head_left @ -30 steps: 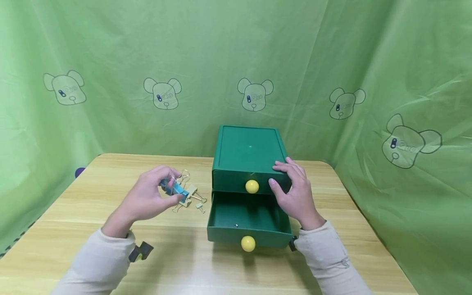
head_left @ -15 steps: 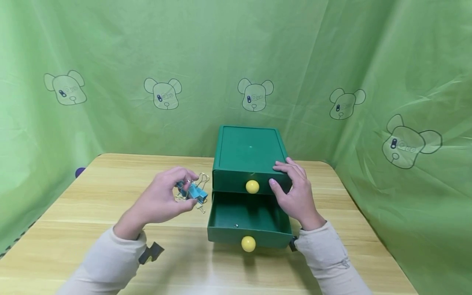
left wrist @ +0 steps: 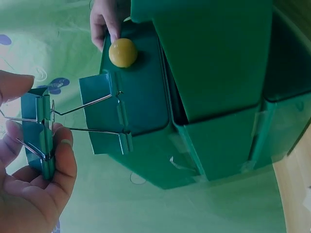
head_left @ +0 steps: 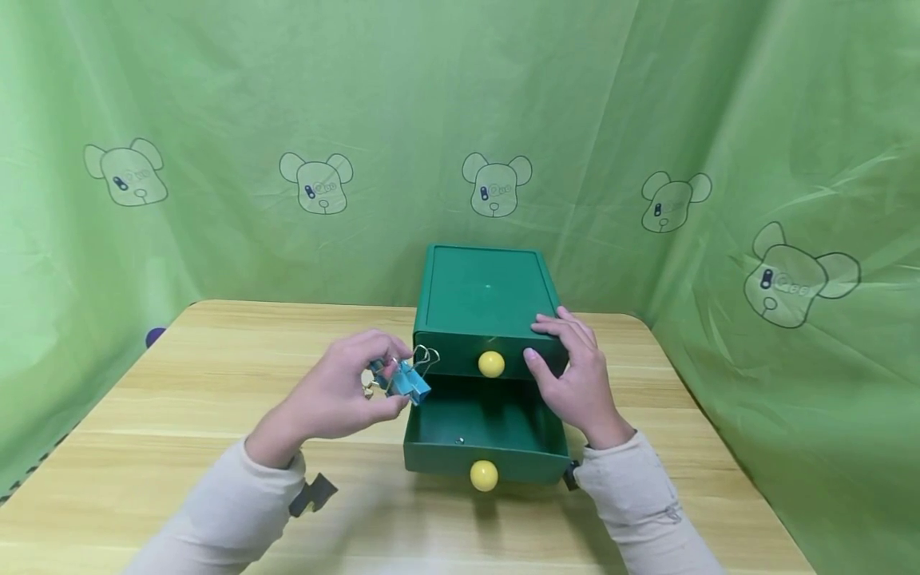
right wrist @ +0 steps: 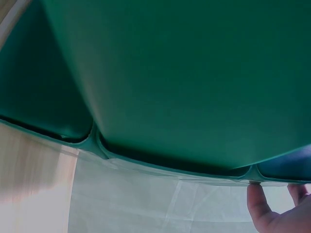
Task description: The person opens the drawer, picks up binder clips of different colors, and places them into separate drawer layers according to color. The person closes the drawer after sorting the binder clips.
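Observation:
Several blue binder clips are held by my left hand, pinched between thumb and curled fingers. The left wrist view shows one blue clip against the fingers and another sticking out beyond, wire handles extended. Below the fingers appears a small gold binder clip; whether it is held or lies on the table I cannot tell. The clips are at the left edge of a green drawer cabinet. My right hand rests on its front right corner, fingers on top, thumb against the front.
The cabinet's lower drawer is pulled out, with a small shiny spot inside its front wall. Yellow round knobs mark both drawers. A wooden table lies beneath; green curtains with bear-face prints hang behind and beside it.
My left hand has moved right with the blue binder clips, from over the gold clips on the table to the cabinet's left edge. My right hand stays in place on the cabinet.

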A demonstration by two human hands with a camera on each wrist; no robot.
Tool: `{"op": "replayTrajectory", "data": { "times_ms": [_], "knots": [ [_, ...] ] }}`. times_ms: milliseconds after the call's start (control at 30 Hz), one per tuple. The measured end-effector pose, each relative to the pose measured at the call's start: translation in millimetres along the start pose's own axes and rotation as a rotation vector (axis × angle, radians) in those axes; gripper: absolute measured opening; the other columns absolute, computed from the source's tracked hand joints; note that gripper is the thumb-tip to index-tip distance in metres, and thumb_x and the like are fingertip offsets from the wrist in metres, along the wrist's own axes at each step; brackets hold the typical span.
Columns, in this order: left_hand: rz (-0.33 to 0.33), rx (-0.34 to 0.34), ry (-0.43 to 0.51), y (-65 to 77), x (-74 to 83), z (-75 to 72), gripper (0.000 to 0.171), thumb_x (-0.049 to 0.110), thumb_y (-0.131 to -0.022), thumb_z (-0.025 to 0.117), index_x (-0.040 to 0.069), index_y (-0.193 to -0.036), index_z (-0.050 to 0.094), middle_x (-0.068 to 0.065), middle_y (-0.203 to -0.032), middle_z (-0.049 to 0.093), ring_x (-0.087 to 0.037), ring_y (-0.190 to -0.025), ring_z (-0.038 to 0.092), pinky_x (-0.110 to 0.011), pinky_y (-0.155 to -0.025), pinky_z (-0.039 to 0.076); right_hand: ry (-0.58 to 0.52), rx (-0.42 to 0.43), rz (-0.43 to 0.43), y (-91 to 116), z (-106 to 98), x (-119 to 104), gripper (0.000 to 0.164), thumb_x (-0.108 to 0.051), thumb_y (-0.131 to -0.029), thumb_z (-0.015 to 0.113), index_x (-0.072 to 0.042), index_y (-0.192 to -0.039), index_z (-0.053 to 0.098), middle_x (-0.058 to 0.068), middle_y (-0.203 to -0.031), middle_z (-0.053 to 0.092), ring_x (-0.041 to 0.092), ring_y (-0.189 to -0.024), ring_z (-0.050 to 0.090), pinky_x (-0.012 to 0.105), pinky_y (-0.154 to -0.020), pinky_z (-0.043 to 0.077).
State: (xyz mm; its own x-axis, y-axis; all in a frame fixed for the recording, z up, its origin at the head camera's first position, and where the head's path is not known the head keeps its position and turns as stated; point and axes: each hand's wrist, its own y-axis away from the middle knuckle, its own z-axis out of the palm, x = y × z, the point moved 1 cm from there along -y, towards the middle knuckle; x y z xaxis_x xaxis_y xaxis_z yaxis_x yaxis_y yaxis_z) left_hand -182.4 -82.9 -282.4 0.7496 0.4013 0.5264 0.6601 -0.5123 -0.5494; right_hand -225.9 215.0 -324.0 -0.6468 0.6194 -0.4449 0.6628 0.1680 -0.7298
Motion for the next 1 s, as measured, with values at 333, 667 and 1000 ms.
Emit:
{"op": "replayTrajectory", "data": {
  "times_ms": [333, 667, 1000],
  "knots": [
    [0.057, -0.035, 0.021, -8.9, 3.0, 14.9, 0.030, 0.006, -0.067, 0.073, 0.012, -0.071, 0.044, -0.006, -0.103, 0.059, -0.015, -0.097, 0.054, -0.031, -0.079, 0.048, 0.000, -0.007, 0.014, 1, 0, 0, 0.031, -0.014, -0.081, 0.065, -0.005, -0.110, 0.060, 0.009, -0.123, 0.055, 0.026, -0.127, 0.033, 0.058, -0.099, 0.025],
    [0.081, -0.093, 0.052, -16.1, 4.2, 30.1, 0.027, 0.007, -0.067, 0.073, 0.012, -0.073, 0.047, -0.004, -0.101, 0.058, -0.013, -0.091, 0.053, -0.026, -0.078, 0.047, -0.003, -0.004, 0.005, 0, 0, 1, 0.031, -0.014, -0.081, 0.065, -0.005, -0.110, 0.060, 0.009, -0.123, 0.055, 0.026, -0.127, 0.033, 0.057, -0.099, 0.025],
    [0.017, -0.193, 0.037, -21.4, 4.9, 43.9, 0.027, 0.010, -0.070, 0.073, 0.011, -0.088, 0.052, 0.003, -0.096, 0.053, -0.011, -0.081, 0.048, -0.025, -0.064, 0.049, 0.003, -0.007, 0.012, -1, 0, 0, 0.031, -0.015, -0.081, 0.065, -0.005, -0.110, 0.060, 0.009, -0.123, 0.055, 0.025, -0.127, 0.033, 0.057, -0.099, 0.025]
  ]
}}
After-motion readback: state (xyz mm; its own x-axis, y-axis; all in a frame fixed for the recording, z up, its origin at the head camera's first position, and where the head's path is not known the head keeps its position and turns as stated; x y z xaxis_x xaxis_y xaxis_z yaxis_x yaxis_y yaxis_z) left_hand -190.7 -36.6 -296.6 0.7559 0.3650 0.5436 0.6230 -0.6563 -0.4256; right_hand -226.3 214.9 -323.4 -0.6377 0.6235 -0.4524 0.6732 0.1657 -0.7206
